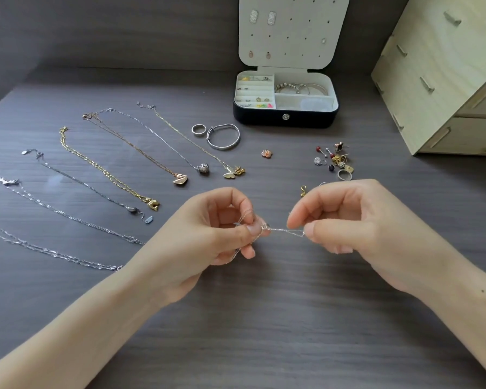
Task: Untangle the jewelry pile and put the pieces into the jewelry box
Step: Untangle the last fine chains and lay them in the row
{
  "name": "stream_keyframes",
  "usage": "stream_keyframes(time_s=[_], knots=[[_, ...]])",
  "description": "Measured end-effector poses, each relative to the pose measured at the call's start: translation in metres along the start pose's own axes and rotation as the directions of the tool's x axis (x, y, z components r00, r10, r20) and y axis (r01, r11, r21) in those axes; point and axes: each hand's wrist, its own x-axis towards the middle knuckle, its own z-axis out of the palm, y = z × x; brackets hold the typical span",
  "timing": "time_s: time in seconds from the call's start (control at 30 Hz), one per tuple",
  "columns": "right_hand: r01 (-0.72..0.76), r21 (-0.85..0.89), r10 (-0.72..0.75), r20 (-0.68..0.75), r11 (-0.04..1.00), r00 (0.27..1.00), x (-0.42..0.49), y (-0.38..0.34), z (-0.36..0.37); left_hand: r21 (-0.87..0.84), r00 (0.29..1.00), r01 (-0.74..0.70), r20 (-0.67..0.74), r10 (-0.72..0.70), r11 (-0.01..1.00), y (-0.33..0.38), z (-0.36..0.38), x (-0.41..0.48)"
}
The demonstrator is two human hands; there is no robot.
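Observation:
A thin silver chain (282, 230) is stretched between my two hands just above the table's middle. My left hand (208, 237) pinches one end, where a small knot or ring shows at the fingertips. My right hand (357, 220) pinches the other end. The open jewelry box (285, 119), black outside and white inside, stands at the back with bangles and earrings in its compartments. Several necklaces lie straightened in a row on the left, among them a gold chain (104, 171) and a swan pendant (180, 179). A small pile of earrings and rings (335, 161) lies behind my right hand.
A silver bangle (223, 136) and a ring (199, 129) lie in front of the box. A rose-gold stud (266, 154) sits alone. A pale wooden drawer unit (443, 74) stands at the right back. The dark wood table (264, 332) stretches toward me.

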Motion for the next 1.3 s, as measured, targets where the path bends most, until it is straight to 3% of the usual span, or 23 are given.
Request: stream_keyframes(time_s=[0.33, 0.6, 0.73, 0.83, 0.97, 1.07, 1.17, 1.3], knots=[[0.067, -0.282, -0.056, 0.048, 0.957, 0.997, -0.001, 0.009, 0.007, -0.234, 0.987, 0.144, 0.098, -0.125, 0.962, 0.002, -0.001, 0.0], [0.138, -0.621, -0.191, -0.02, 0.771, 0.981, 0.002, 0.02, 0.015, -0.335, 0.971, 0.236, 0.123, -0.206, 0.912, 0.003, 0.002, 0.0], [0.149, -0.587, -0.197, -0.019, 0.796, 0.98, 0.002, 0.02, 0.015, -0.307, 0.978, 0.209, 0.046, -0.204, 0.928, 0.003, 0.006, 0.0], [0.134, -0.42, -0.135, 0.028, 0.897, 0.99, 0.002, 0.016, 0.012, -0.283, 0.987, 0.145, -0.032, -0.16, 0.948, 0.005, 0.006, 0.0], [0.098, -0.188, -0.075, 0.124, 0.977, 0.989, 0.001, 0.008, 0.005, -0.216, 0.99, 0.043, -0.124, -0.071, 0.975, 0.005, 0.007, -0.002], [0.071, -0.118, -0.054, 0.148, 0.99, 0.988, 0.001, 0.005, 0.003, -0.082, 0.983, -0.051, -0.18, 0.035, 0.995, 0.003, 0.009, -0.003], [0.071, -0.144, -0.05, 0.143, 0.987, 0.989, 0.001, 0.005, 0.002, 0.136, 0.956, -0.176, -0.211, 0.202, 0.975, -0.002, 0.01, -0.003], [0.094, -0.321, -0.066, 0.095, 0.943, 0.993, 0.002, 0.009, 0.003, 0.425, 0.913, -0.283, -0.154, 0.377, 0.86, -0.011, 0.008, -0.002]])
